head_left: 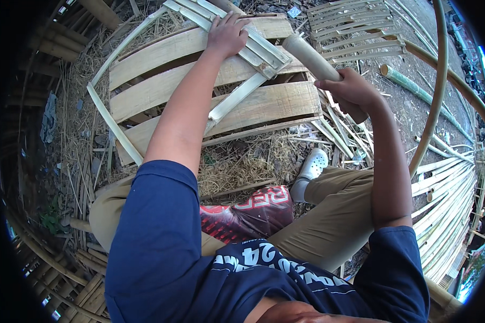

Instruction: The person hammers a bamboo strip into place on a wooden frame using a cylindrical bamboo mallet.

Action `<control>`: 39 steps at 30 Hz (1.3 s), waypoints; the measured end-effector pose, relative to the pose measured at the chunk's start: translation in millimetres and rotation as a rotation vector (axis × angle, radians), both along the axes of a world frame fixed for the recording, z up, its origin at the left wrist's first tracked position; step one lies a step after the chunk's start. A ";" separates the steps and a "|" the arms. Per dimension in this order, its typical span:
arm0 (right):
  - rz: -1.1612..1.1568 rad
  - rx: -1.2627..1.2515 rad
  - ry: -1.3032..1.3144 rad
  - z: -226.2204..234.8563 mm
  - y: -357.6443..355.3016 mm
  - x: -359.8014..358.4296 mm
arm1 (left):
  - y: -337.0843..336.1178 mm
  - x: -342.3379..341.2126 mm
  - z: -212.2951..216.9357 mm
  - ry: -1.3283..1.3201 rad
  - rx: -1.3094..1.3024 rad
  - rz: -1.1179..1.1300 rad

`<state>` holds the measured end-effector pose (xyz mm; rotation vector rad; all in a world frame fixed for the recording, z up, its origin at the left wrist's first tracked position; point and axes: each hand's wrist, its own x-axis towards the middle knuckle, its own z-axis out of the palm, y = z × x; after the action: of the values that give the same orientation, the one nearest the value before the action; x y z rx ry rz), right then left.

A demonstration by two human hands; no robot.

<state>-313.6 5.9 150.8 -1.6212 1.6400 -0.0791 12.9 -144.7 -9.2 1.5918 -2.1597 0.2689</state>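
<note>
My left hand [227, 35] lies over a bundle of split bamboo strips [261, 56], fingers curled down onto them and holding them against a low wooden slat platform [269, 105]. In my right hand [355, 91] is a thick, pale round wooden club [310, 56], gripped at its near part. The far end of the club points up and left, beside the ends of the strips. A bent bamboo strip [106, 110] runs down the left side of the platform, and another split strip [237, 99] slants across its boards.
Straw [242, 161] and bamboo scraps [339, 126] litter the ground. At the far right lies a slatted bamboo panel [355, 32]. A green bamboo pole [420, 89], a curved pole [435, 97] and many stacked bamboo sticks [447, 199] are on the right. My shoe [313, 164] is near the platform.
</note>
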 end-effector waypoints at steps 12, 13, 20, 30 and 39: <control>0.025 -0.133 0.104 -15.7 19.6 -18.1 | 27.1 -6.7 18.0 -0.085 0.060 0.025; 0.070 -0.150 0.115 -16.3 21.1 -18.7 | 34.2 -12.5 20.8 -0.097 0.035 0.109; 0.055 -0.207 0.112 -16.7 30.7 -17.6 | 88.7 -47.5 10.1 0.133 0.171 0.291; 0.228 -0.545 0.168 -59.6 63.9 1.2 | 79.8 -41.4 0.6 0.029 0.149 0.205; 0.249 -0.711 0.169 -86.1 65.0 1.1 | 76.5 -18.5 -1.2 0.014 0.066 0.020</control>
<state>-312.5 70.9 64.6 -2.4110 1.6135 -0.4487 -5.6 -68.2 -10.4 1.6479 -2.1634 0.1933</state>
